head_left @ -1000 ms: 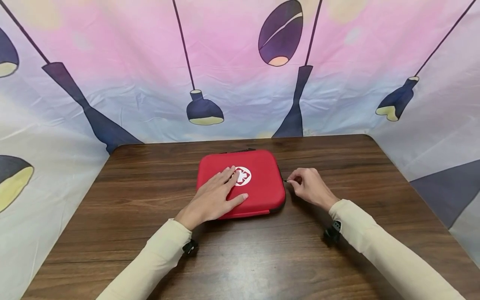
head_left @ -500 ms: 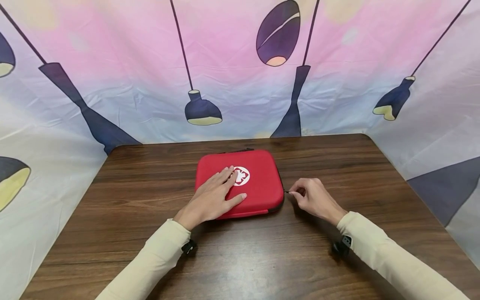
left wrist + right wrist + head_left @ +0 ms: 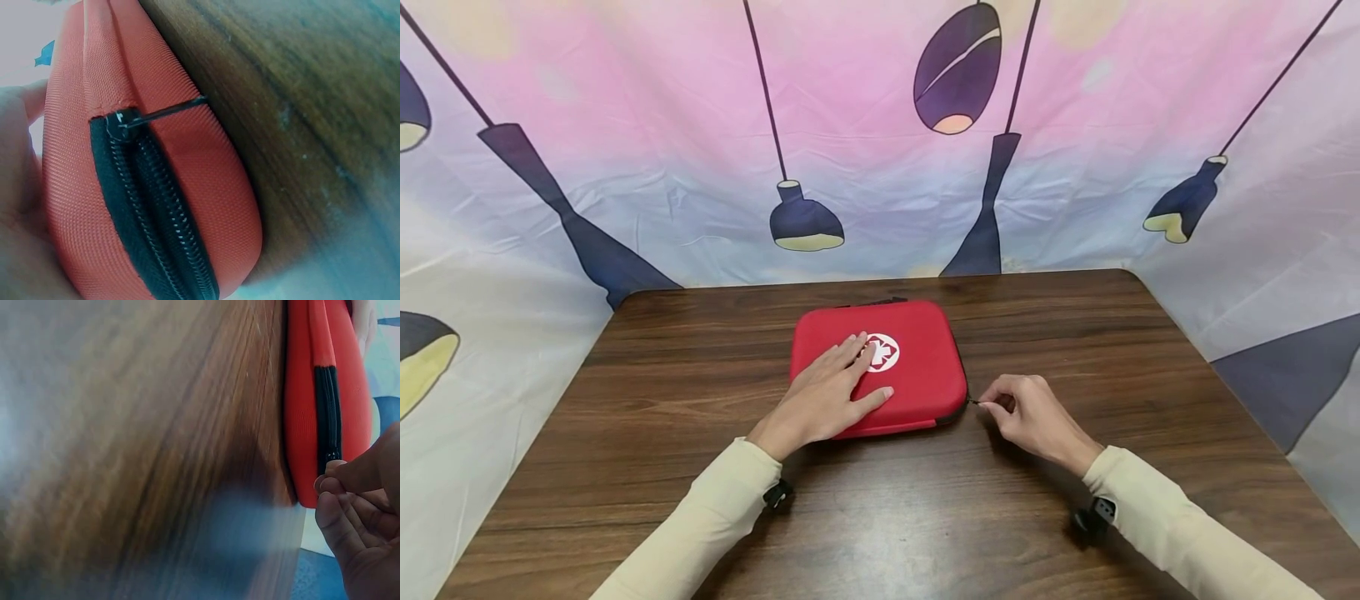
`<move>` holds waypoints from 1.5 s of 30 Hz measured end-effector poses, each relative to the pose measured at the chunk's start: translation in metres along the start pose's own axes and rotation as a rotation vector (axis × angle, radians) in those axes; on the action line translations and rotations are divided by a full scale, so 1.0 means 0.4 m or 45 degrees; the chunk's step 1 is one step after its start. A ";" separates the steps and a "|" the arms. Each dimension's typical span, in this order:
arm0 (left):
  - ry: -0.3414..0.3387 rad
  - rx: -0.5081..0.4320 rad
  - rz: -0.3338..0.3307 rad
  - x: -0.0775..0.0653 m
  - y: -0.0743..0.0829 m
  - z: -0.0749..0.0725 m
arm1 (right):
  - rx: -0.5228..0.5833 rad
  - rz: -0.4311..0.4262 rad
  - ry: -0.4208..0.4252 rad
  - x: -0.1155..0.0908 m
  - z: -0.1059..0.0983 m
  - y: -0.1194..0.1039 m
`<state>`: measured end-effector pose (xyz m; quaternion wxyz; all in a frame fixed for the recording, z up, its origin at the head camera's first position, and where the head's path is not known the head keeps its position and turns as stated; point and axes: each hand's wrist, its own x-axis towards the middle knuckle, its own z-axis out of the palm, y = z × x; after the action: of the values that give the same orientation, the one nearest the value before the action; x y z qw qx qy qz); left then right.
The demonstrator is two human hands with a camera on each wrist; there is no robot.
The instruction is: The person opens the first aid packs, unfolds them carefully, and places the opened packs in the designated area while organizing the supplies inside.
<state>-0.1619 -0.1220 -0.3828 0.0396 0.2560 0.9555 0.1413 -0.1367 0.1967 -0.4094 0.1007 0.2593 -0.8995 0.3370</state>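
One pale left sleeve [image 3: 700, 517]: we see it reach in from the lower left of the frame.
Left grip [image 3: 823, 400]: left of centre, laid flat on the lid, fingers apart, grasping nothing.
Left zip pull [image 3: 169, 111]: hangs free at the zip's end in our left wrist view.
Red case [image 3: 917, 387]: middle of the frame, flat on the wooden surface [image 3: 662, 417]; we judge its long axis runs left to right.
White emblem [image 3: 883, 353]: on the lid, partly under the left fingers.
Right zip pull [image 3: 974, 402]: near the case's lower right corner, just left of the right grip [image 3: 1033, 417], the nearer hand; it points roughly left to right.
Right grip: right of centre, pinching that pull between thumb and fingertips.
Count: we make it one case, one emblem, two pulls, two hands.
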 end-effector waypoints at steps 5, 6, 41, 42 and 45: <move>-0.004 -0.005 -0.001 0.000 0.001 0.000 | 0.031 -0.017 -0.009 -0.012 0.007 -0.016; -0.004 -0.007 -0.001 0.000 0.001 -0.001 | 0.037 -0.023 -0.010 -0.014 0.008 -0.019; -0.011 0.027 -0.001 -0.049 0.028 -0.017 | -0.104 0.122 0.113 0.122 -0.004 0.055; -0.016 0.028 0.010 -0.052 0.031 -0.018 | -0.113 0.129 0.117 0.131 -0.003 0.059; -0.031 0.038 0.033 -0.057 0.040 -0.021 | -0.135 0.149 0.132 0.159 -0.001 0.068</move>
<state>-0.1359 -0.1222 -0.3702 0.0455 0.2705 0.9536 0.1243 -0.2049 0.1888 -0.4016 0.1408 0.1828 -0.9232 0.3073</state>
